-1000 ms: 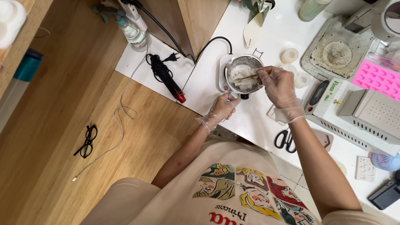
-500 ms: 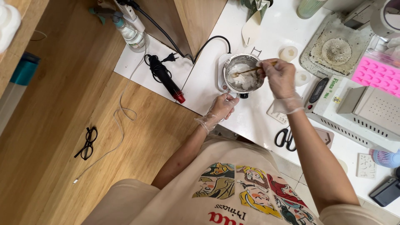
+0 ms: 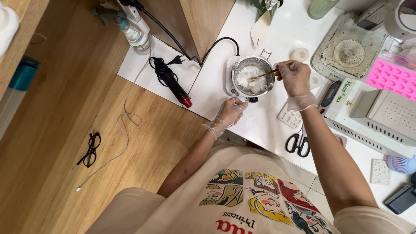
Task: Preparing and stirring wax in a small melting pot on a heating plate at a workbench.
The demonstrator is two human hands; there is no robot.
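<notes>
- Hands first: your right hand (image 3: 296, 77), gloved, is pinched shut on a thin wooden stick (image 3: 269, 72), whose far end dips into the white mass inside the small metal pot (image 3: 253, 77).
- Your left hand (image 3: 229, 113), also gloved, is closed around what looks like the pot's handle at its near side; the handle itself is mostly hidden under your fingers, so that grip is hard to confirm.
- The pot sits on a small white heater plate (image 3: 230, 76), close to the near-left edge of the white table (image 3: 268, 125); your left hand lies right along that edge.
- Left of the pot, a black heat gun with a red tip (image 3: 173, 82) lies on a lower white board, well apart from your hands.
- Right of your stirring hand, a round white mould (image 3: 299, 54) sits just beside the knuckles, with a scale (image 3: 342, 102) and a pink mould tray (image 3: 392, 78) beyond.
- Black scissors (image 3: 297, 144) lie under your right forearm, near the table edge.
- Glasses (image 3: 89, 149) lie on the wooden floor, far left.
</notes>
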